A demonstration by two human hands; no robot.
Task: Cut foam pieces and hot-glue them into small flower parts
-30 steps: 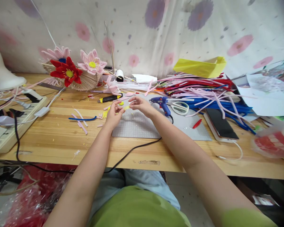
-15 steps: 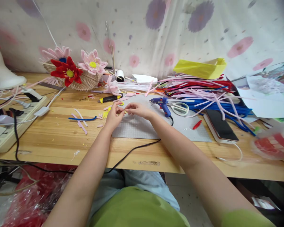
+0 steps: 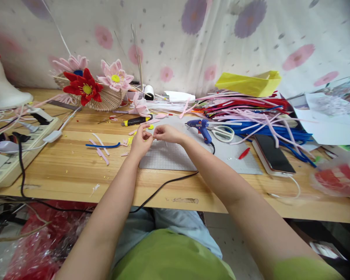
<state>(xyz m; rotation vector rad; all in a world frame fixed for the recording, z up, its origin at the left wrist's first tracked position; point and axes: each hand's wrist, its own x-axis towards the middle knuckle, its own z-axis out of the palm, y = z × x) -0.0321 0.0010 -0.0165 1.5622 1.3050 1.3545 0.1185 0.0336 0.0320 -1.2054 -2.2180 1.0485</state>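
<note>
Above the left part of a grey cutting mat (image 3: 169,163), my left hand (image 3: 141,144) and my right hand (image 3: 167,134) meet fingertip to fingertip. Both are closed in a pinch; what lies between the fingers is too small and covered to name. Just behind my left hand is a small yellow piece (image 3: 151,127), with pink scraps (image 3: 124,142) to its left. A blue glue gun (image 3: 202,128) lies on the mat right of my right hand, beside white-handled scissors (image 3: 225,133). A small red petal-like piece (image 3: 244,153) rests farther right.
A basket (image 3: 111,100) with red and pink fuzzy flowers stands back left. Pipe cleaners (image 3: 251,126) are heaped back right, near a phone (image 3: 272,153). A power strip (image 3: 23,151) sits at left. A black cord (image 3: 163,187) crosses the table front. A utility knife (image 3: 136,121) lies behind my hands.
My hands stay together in nearly the same spot, with small shifts of the fingers. A yellow speck seen between the fingertips before is hidden now. The whole view has shifted slightly.
</note>
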